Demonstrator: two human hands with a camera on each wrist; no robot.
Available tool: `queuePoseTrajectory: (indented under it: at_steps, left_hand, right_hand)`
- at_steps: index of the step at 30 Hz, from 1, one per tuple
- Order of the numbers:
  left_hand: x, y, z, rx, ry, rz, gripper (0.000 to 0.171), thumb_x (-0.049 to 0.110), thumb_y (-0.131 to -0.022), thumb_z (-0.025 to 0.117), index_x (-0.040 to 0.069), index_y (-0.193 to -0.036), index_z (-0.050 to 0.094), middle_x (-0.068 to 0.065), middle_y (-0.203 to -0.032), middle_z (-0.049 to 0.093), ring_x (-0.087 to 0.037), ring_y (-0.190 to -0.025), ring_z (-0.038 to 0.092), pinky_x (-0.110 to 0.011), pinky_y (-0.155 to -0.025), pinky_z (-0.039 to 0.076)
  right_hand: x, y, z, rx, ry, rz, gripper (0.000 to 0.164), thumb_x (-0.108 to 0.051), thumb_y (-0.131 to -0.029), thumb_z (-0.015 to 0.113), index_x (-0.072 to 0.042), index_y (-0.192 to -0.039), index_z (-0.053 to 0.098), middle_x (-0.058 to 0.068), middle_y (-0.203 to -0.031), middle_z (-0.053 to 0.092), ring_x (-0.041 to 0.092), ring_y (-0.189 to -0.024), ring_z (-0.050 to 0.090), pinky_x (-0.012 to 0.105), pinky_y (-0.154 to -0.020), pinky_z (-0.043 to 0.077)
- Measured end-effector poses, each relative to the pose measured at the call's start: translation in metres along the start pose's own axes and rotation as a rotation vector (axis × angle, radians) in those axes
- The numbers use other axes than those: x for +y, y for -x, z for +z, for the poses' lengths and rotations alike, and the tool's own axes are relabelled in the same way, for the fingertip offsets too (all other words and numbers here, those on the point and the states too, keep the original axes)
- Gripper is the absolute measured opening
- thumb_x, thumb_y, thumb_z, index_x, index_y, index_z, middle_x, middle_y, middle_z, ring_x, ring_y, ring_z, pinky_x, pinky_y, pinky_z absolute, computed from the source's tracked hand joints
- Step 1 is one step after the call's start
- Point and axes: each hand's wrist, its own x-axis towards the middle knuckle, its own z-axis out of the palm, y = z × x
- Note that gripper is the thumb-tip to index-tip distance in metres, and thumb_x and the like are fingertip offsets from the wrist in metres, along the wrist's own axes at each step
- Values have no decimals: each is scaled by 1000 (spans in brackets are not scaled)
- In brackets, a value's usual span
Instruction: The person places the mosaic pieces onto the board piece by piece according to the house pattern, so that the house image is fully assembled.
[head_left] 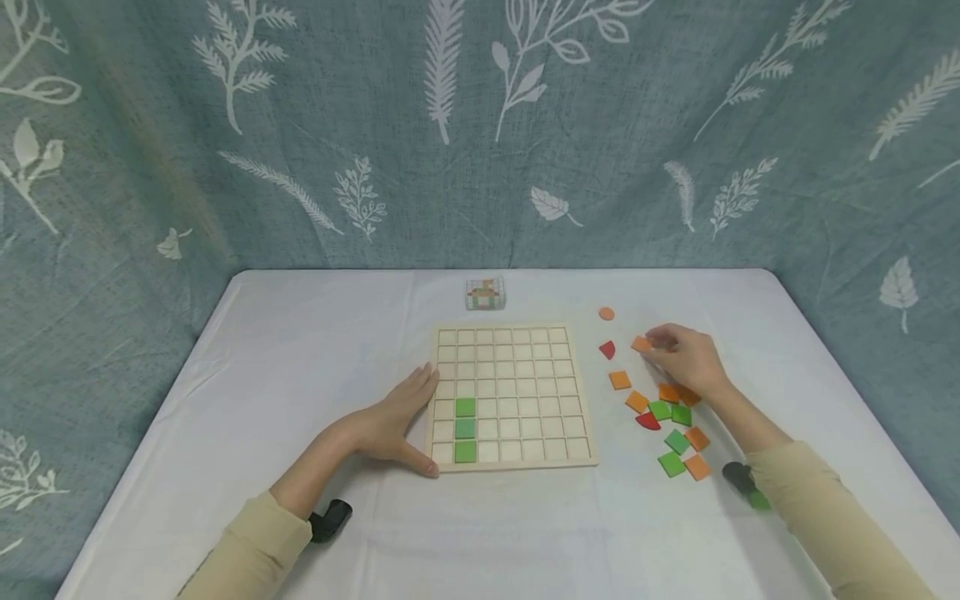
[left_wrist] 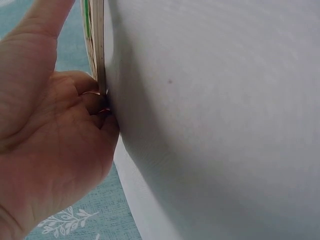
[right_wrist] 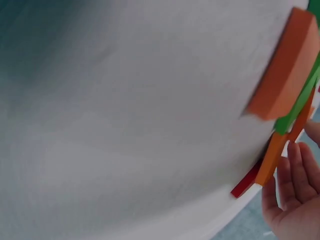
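A wooden grid board point(head_left: 517, 387) lies on the white table, with green square tiles point(head_left: 465, 428) in a column at its lower left. My left hand point(head_left: 393, 421) rests against the board's left edge, fingers extended along it and thumb by the near corner. The left wrist view shows the same hand point(left_wrist: 55, 130) at the board's side rim point(left_wrist: 100, 55). To the right, my right hand point(head_left: 688, 358) pinches an orange square tile point(head_left: 641, 343) at its fingertips. In the right wrist view that hand point(right_wrist: 297, 195) is partly cut off, beyond nearer tiles.
Loose orange tiles point(head_left: 619, 380), green tiles point(head_left: 671, 464) and red quarter-round pieces point(head_left: 607, 350) are scattered right of the board. An orange round piece point(head_left: 607, 313) lies farther back. Behind the board sits a small patterned card or box point(head_left: 485, 294). A leaf-patterned curtain point(head_left: 450, 200) borders the table.
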Motion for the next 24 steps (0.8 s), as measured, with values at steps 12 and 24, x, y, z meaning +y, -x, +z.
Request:
queuePoseTrajectory:
  at_steps: [12,24]
  left_hand:
    - [-2,-1,1,-1,-1,-3,134,46,-65,88,-5,-153,2,-23,-160,-7,-37,-147,-6,-53,-118,7]
    - [-1,-1,0,-10,-4,-5,135,47,-65,88,-6,-153,1,-23,-160,-7,-37,-147,-7,-53,-118,6]
  right_hand:
    - [-50,24,20,-96,-224,-60,36,-37,-88,73,-13,-114,69,7,-111,68,26,-101,63,38,-79,54]
    - [-107,58,66,-274,-235,-276,17,-28,-83,78,-24,-98,72,-14,-96,69,11,-92,62,34,-82,53]
